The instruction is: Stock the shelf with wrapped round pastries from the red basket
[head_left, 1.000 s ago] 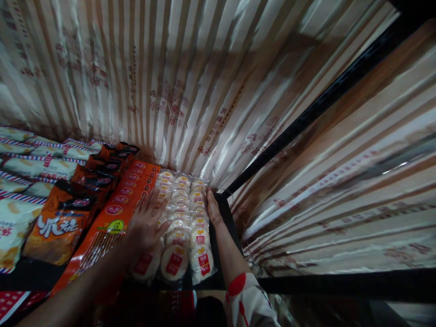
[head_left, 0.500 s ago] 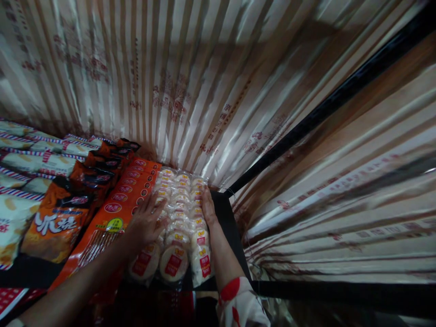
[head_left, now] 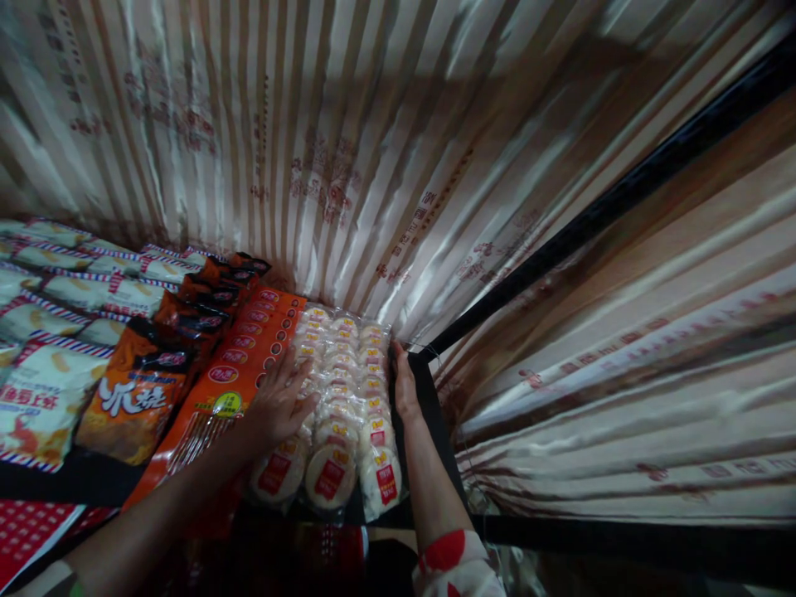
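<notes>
Rows of round white rice-cracker-like snacks in clear wrappers, with red and yellow labels, overlap in three columns on a black shelf. My left hand lies with its fingers spread over the left column. At the right side of the columns my right hand stands edge-on, fingers stretched out, just beside the wrappers; whether it touches them I cannot tell. Left of the columns lie flat orange packets showing thin brown sticks, partly covered by my left forearm.
Orange-and-black snack bags and white snack bags with striped edges overlap farther left. Pleated printed sheeting hangs behind and to the right. A black bar slants up from the corner of the black shelf.
The view has shifted, so the goods appear a little farther right. My right hand has moved slightly away from the right column; my left hand stays over the left one.
</notes>
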The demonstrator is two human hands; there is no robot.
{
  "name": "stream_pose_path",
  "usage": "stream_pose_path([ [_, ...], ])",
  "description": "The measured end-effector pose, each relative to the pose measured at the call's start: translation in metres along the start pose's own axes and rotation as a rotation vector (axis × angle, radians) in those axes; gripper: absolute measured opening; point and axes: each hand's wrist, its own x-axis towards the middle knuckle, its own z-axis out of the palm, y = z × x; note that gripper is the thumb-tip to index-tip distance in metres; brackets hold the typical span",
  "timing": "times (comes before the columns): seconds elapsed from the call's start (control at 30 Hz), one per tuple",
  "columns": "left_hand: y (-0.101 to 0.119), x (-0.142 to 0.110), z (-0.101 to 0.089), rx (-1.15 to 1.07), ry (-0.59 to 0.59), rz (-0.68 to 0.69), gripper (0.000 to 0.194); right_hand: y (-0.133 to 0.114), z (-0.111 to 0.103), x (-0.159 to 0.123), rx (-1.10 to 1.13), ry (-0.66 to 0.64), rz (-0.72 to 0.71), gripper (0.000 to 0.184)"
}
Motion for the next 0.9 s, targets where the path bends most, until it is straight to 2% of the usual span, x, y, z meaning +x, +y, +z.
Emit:
stream_pose_path([
  [0.2,0.005,-0.008,-0.012,-0.071,-0.034,-0.037,0.056,-0.007,-0.032,-0.056,-0.034,0.007,0.069,0.064],
  [0.33,0.008,-0.010,-0.014,-0.092,-0.034,-0.025,0.052,-0.012,-0.041,-0.091,-0.062,0.002,0.073,0.063],
  [0.57,0.011,-0.008,-0.006,-0.073,-0.035,-0.074,0.053,-0.017,-0.024,-0.122,-0.093,-0.015,0.118,0.065],
  [0.9,0.013,-0.006,-0.003,-0.043,-0.068,-0.064,0.055,-0.015,-0.004,-0.131,-0.190,0.025,0.121,0.068],
])
